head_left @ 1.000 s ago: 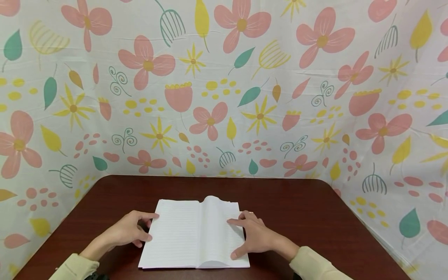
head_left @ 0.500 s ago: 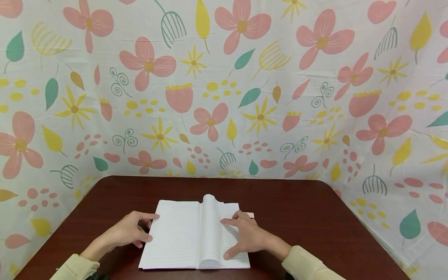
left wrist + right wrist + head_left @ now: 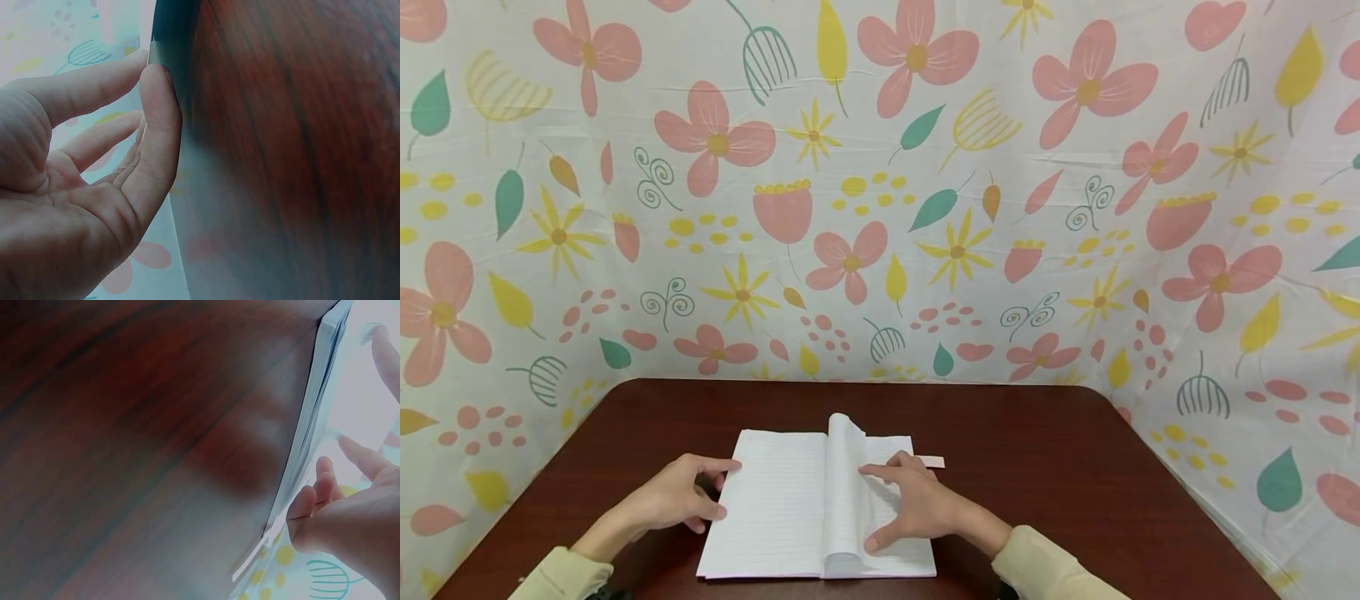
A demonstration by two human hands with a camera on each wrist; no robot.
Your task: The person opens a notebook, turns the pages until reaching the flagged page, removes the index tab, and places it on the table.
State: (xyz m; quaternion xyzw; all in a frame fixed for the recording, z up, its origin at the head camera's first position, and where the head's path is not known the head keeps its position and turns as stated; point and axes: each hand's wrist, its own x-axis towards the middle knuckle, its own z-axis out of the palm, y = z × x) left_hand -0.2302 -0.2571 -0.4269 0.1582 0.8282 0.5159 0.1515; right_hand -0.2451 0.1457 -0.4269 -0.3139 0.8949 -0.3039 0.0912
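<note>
Two hands at one notebook [image 3: 767, 508]. It lies open near the middle of your side of the dark, wood-grained surface [image 3: 1015, 433], faint ruled lines on its left page. Your left hand [image 3: 670, 493] is at the left edge: index fingertip touching toward the far end, thumb touching the same edge closer to you, a wide gap between them. That hand is loose; the left wrist view puts the fingertips along the edge, no firm grip to be seen.

Your right hand [image 3: 928, 504] lies over the right half, thumb and index spread well apart, other fingers bent near the right edge. Both tips sit beside a page [image 3: 846, 500] arched up in a tall roll next to the spine. You press at the roll's right side; nothing is clasped in that hand. The roll's far end rises past the far edge of the notebook.

White slip [image 3: 931, 462] pokes out from the right edge, just beyond your right hand. Right wrist view shows the notebook's thickness, several layers at the edge. Pale sleeves [image 3: 1037, 562] on both your arms. Cloth [image 3: 880, 208] with pink, yellow and green flowers and leaves hangs behind and at both sides.
</note>
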